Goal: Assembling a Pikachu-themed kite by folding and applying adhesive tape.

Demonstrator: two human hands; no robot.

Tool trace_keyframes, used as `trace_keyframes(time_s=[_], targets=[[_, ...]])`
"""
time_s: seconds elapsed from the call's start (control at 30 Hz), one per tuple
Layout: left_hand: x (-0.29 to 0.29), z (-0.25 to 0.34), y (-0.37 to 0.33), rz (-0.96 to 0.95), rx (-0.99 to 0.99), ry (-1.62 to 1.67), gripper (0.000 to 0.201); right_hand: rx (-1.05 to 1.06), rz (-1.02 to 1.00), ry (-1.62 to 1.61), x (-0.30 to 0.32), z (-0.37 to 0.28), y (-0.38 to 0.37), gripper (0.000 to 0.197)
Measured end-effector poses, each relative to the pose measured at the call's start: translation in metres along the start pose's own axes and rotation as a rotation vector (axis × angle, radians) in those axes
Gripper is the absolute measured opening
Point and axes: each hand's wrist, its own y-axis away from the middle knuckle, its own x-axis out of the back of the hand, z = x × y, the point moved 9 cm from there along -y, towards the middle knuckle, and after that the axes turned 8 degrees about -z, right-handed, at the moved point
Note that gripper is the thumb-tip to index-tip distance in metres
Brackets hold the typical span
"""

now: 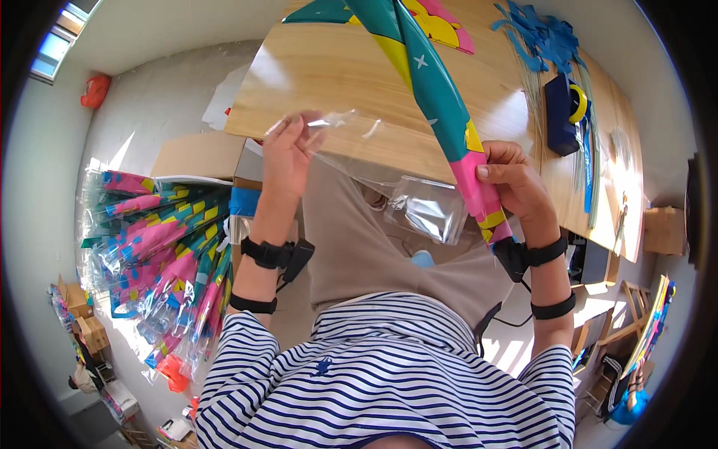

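Observation:
My right hand [516, 179] grips the pink lower end of a long, narrow folded kite [441, 112], glossy teal, yellow and pink. The kite slants up and left across the wooden table [299, 75]. Over the table's near edge, my left hand [288, 153] has its fingers closed on a clear plastic bag [351, 123], whose thin film trails to the right; the fingertips are slightly blurred. Shiny clear plastic [430, 213] hangs by my lap, and I cannot tell whether it belongs to the same bag. More printed pieces [441, 22] lie at the table's far side.
Several bagged colourful kites [161, 254] are heaped at my left beside a cardboard box [198, 157]. On the table's right are blue strips [542, 37], thin rods, a dark blue box [559, 116] and a yellow tape roll [578, 103]. Another carton [664, 230] stands far right.

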Motion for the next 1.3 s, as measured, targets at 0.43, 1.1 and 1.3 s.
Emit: trace_keyframes(time_s=[0.43, 1.1, 1.3], targets=[[-0.089, 0.099, -0.248, -0.343, -0.359, -0.48, 0.036, -0.103, 0.22, -0.125, 0.068, 0.036, -0.016, 0.011], [-0.142, -0.097, -0.081, -0.501, -0.37, -1.273, 0.021, -0.105, 0.574, -0.008, 0.126, 0.064, -0.048, 0.01], [-0.187, -0.139, 0.0, -0.719, -0.49, -1.418, 0.029, 0.03, 0.651, 0.231, 0.132, 0.025, 0.011, 0.01]])
